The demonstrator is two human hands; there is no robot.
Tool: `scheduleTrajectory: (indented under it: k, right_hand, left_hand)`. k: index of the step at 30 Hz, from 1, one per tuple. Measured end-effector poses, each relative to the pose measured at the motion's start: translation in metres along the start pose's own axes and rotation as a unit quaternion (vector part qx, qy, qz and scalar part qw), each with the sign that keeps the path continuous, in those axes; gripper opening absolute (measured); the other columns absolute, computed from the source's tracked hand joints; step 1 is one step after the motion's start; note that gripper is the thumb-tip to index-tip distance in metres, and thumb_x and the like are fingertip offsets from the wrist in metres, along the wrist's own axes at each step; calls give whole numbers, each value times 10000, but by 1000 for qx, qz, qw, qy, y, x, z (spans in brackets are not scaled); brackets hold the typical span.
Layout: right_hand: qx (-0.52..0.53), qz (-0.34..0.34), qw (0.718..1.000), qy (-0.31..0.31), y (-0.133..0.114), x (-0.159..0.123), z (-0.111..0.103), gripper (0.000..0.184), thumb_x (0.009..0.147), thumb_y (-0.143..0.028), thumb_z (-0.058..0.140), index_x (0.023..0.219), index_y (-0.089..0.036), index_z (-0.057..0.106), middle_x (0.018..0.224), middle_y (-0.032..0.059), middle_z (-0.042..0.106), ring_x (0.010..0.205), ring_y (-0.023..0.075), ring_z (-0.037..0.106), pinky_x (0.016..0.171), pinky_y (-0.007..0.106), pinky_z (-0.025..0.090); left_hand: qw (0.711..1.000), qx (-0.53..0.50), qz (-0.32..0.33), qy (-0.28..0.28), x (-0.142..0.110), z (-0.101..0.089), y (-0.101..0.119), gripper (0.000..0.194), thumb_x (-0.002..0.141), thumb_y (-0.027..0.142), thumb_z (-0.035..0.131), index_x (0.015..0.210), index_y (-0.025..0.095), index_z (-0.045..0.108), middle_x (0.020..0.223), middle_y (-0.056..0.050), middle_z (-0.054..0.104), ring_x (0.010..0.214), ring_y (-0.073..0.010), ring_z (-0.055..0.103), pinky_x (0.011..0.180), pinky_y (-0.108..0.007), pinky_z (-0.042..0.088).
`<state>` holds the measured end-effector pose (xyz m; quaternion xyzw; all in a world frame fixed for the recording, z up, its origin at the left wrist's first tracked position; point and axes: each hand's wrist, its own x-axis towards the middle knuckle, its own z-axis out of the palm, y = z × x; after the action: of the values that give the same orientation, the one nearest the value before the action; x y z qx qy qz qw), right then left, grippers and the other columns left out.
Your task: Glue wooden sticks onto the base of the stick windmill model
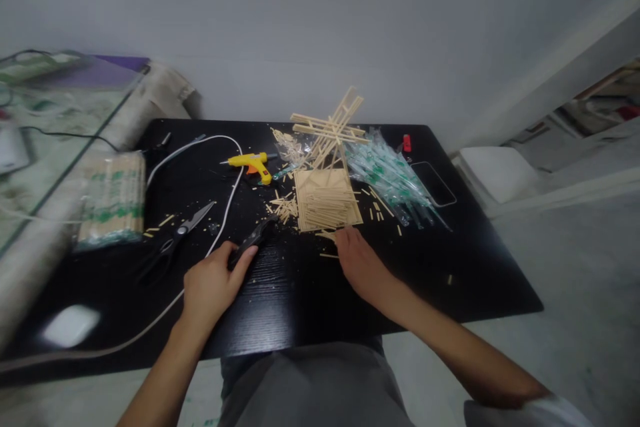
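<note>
Finding the stick work part built on the black table (430, 273): the frame stands joined, while many sticks lie loose.
We record the crossed frame (333, 130) behind the square panel (313, 179), its ladder-like arms running different ways, one nearly left to right, another rising away to the right. The panel lies flat at mid-table and appears complete. Our right hand (363, 263) has its fingers bunched together at the panel's near edge; we cannot tell whether they grip anything. Our left hand (213, 280) is clamped on the black tool (253, 237), which points away and rightward, toward the panel. We judge the loose sticks (327, 207) on the panel, long axes mostly left to right, as not yet fixed.
</note>
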<state>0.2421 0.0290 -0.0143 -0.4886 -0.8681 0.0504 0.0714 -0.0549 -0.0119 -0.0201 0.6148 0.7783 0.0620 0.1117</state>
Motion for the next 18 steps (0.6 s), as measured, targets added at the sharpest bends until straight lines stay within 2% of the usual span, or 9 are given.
scheduleTrajectory:
  k: [4,7,12,15,18]
  right_hand:
    - [118,57,991,-9,15,2,-12,255,1014,-28,330,991,-198,518,886,83,680,761,232,652,703,336,472]
    - [160,73,984,-34,15,0,-19,162,1086,-159,362,1062,-187,520,882,79,715,754,233,699,657,312,424]
    - [101,58,984,-134,9,1,-14,132,1088,-288,502,1116,-177,568,835,70,765,712,252,742,587,294,353]
    - [64,44,984,-159,9,3,-11,189,1043,-352,624,1109,-179,586,903,85,787,745,267,760,587,290,372]
    - [14,30,981,-194,8,5,-12,173,1036,-344,638,1040,-173,608,830,94,770,748,285,762,585,300,389]
  left_hand:
    - [1000,-3,6,3,0,0,1,487,995,605,415,1006,201,687,857,-90,772,853,-302,749,639,-302,343]
    - [1000,-2,10,4,0,0,0,489,993,611,413,991,208,690,859,-90,775,859,-298,748,636,-302,343]
    - [1000,4,15,2,0,0,0,492,994,619,402,967,212,677,854,-90,770,868,-304,749,638,-302,352]
    - [1000,8,16,-6,1,0,0,484,997,614,407,966,210,672,860,-93,770,867,-307,750,635,-303,353]
    - [1000,11,15,-11,1,-1,0,470,1005,602,415,982,208,671,857,-93,769,871,-307,751,638,-302,355]
